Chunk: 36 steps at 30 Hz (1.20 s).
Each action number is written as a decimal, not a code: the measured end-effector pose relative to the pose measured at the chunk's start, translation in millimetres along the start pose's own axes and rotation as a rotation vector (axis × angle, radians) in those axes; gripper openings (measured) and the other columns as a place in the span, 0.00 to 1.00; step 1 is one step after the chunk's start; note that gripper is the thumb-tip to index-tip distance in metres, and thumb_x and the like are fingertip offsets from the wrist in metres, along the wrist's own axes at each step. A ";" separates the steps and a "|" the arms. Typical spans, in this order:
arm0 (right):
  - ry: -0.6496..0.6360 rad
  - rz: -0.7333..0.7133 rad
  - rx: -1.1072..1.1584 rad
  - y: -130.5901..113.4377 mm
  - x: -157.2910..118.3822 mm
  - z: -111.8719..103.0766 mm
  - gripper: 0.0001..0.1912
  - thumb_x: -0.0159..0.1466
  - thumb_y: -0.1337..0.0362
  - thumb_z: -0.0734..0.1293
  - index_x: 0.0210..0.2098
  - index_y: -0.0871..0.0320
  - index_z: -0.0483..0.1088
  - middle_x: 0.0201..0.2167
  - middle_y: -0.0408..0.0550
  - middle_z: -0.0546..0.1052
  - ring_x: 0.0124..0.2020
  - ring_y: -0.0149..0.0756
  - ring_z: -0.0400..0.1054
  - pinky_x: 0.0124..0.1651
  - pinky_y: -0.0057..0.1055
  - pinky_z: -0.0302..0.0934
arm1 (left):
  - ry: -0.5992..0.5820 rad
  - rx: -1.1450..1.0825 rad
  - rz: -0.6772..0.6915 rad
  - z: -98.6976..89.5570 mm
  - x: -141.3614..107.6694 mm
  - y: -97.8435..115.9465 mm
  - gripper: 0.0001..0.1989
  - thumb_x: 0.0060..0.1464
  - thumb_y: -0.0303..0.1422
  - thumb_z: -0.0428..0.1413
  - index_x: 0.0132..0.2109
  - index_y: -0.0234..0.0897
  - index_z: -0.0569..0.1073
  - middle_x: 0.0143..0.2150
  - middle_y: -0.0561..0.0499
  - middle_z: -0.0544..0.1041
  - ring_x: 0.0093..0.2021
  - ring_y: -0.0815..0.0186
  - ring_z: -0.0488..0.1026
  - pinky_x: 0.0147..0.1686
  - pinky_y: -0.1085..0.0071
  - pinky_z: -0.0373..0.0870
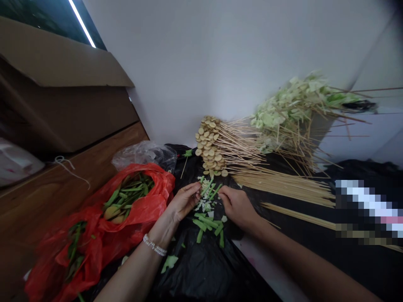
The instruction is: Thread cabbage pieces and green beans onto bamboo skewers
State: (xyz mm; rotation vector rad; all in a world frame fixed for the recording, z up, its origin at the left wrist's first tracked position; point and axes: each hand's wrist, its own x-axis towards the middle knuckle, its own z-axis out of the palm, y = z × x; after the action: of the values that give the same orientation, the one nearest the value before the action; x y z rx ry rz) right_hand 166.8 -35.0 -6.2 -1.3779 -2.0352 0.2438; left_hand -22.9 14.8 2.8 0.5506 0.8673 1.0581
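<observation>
My left hand [185, 199] is closed in a pinch at a slim green piece [206, 186] that looks like cut green bean. Opposite it, my right hand [236, 205] pinches what looks like the end of a thin bamboo skewer, mostly hidden by the fingers. A second green piece [215, 191] sits between the two hands, close to the right fingertips. Below them, several loose cut green pieces [208, 223] lie on black plastic [189, 268]. Small pale scraps [206, 206] are scattered under the hands.
Skewered pale round slices [209, 144] are stacked ahead, beside bare bamboo skewers [286, 186]. Skewered cabbage [289, 105] leans at the back right. On the left are a red plastic bag [157, 193] of green pods, a clear bag [145, 155] and a cardboard box [69, 113].
</observation>
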 end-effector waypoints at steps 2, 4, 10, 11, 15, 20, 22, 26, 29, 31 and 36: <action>0.023 -0.034 -0.078 -1.4 -1.4 -1.2 0.11 0.68 0.68 0.55 0.33 0.57 0.66 0.29 0.45 0.74 0.32 0.33 0.68 0.35 0.26 0.54 | 0.002 0.006 0.007 0.0 -0.6 -0.2 0.04 0.48 0.18 0.61 0.30 0.28 0.77 0.25 0.50 0.75 0.23 0.76 0.70 0.23 0.84 0.67; 0.033 -0.076 -0.168 -2.9 -3.2 -2.2 0.13 0.68 0.68 0.53 0.33 0.57 0.67 0.29 0.47 0.74 0.32 0.34 0.68 0.35 0.27 0.53 | 0.003 0.007 0.008 -0.1 -1.1 -0.4 0.04 0.47 0.18 0.62 0.30 0.29 0.77 0.25 0.50 0.76 0.24 0.76 0.70 0.23 0.84 0.67; 0.017 -0.058 -0.043 -0.9 -1.8 -0.1 0.11 0.67 0.68 0.54 0.33 0.57 0.66 0.29 0.46 0.73 0.31 0.32 0.67 0.35 0.26 0.54 | -0.025 0.034 0.010 1.0 -3.0 -1.7 0.04 0.46 0.19 0.63 0.31 0.28 0.78 0.27 0.50 0.76 0.24 0.76 0.70 0.24 0.83 0.67; 0.008 -0.045 0.010 -0.1 -0.8 0.3 0.11 0.67 0.68 0.54 0.33 0.57 0.66 0.28 0.45 0.73 0.30 0.32 0.67 0.35 0.26 0.54 | -0.030 0.039 0.008 1.4 -3.2 -2.1 0.04 0.45 0.19 0.63 0.31 0.28 0.78 0.27 0.50 0.77 0.25 0.76 0.70 0.24 0.83 0.67; 0.003 -0.039 0.063 -0.1 1.0 0.0 0.10 0.67 0.67 0.55 0.33 0.57 0.66 0.28 0.44 0.73 0.30 0.31 0.68 0.35 0.25 0.55 | -0.016 0.036 0.005 1.9 -3.0 -3.7 0.06 0.43 0.19 0.65 0.31 0.28 0.78 0.29 0.50 0.77 0.26 0.76 0.70 0.25 0.82 0.66; 0.017 -0.088 -0.132 -3.2 -2.1 -1.6 0.13 0.68 0.69 0.53 0.33 0.57 0.67 0.30 0.47 0.73 0.33 0.33 0.67 0.37 0.26 0.54 | -0.034 0.049 0.034 1.7 -2.6 -4.8 0.07 0.41 0.21 0.67 0.31 0.28 0.78 0.26 0.52 0.75 0.23 0.77 0.68 0.24 0.82 0.65; 0.010 -0.102 -0.169 -3.3 -2.8 -1.5 0.13 0.68 0.69 0.53 0.33 0.57 0.67 0.29 0.48 0.73 0.33 0.34 0.67 0.37 0.27 0.54 | -0.035 0.060 0.038 1.8 -2.9 -5.4 0.08 0.40 0.22 0.68 0.31 0.28 0.78 0.25 0.52 0.75 0.23 0.78 0.67 0.24 0.82 0.65; -0.001 -0.076 -0.064 -2.3 -2.3 -0.2 0.12 0.68 0.68 0.53 0.33 0.57 0.66 0.29 0.46 0.73 0.32 0.33 0.67 0.37 0.26 0.54 | -0.021 0.080 0.045 1.3 -3.2 -7.0 0.11 0.35 0.24 0.70 0.30 0.29 0.78 0.28 0.51 0.76 0.25 0.77 0.69 0.25 0.82 0.65; 0.007 -0.057 0.018 -1.1 -0.5 -0.3 0.12 0.68 0.67 0.54 0.33 0.57 0.66 0.29 0.45 0.73 0.32 0.32 0.67 0.37 0.26 0.55 | -0.052 0.141 0.067 0.9 -3.5 -7.1 0.14 0.33 0.28 0.71 0.31 0.30 0.78 0.28 0.52 0.75 0.25 0.76 0.68 0.25 0.82 0.64; 0.039 -0.047 0.043 1.3 1.7 -2.1 0.11 0.68 0.66 0.54 0.33 0.57 0.66 0.29 0.45 0.73 0.32 0.33 0.67 0.37 0.26 0.55 | -0.061 0.219 0.104 1.5 -4.9 -5.8 0.16 0.35 0.31 0.71 0.34 0.31 0.79 0.26 0.54 0.74 0.24 0.77 0.66 0.23 0.82 0.61; 0.150 0.036 0.079 13.5 8.7 -11.3 0.10 0.66 0.65 0.57 0.34 0.56 0.69 0.27 0.45 0.74 0.29 0.33 0.67 0.35 0.27 0.55 | -0.155 0.594 0.216 5.1 -15.0 2.4 0.14 0.38 0.35 0.69 0.31 0.33 0.77 0.26 0.54 0.74 0.24 0.75 0.65 0.24 0.80 0.59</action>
State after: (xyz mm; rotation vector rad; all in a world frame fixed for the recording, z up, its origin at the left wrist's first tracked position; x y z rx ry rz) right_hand 182.0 -23.9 -0.6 -1.3432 -1.8600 0.2271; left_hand -23.3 2.2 12.7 1.2313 0.9999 0.9274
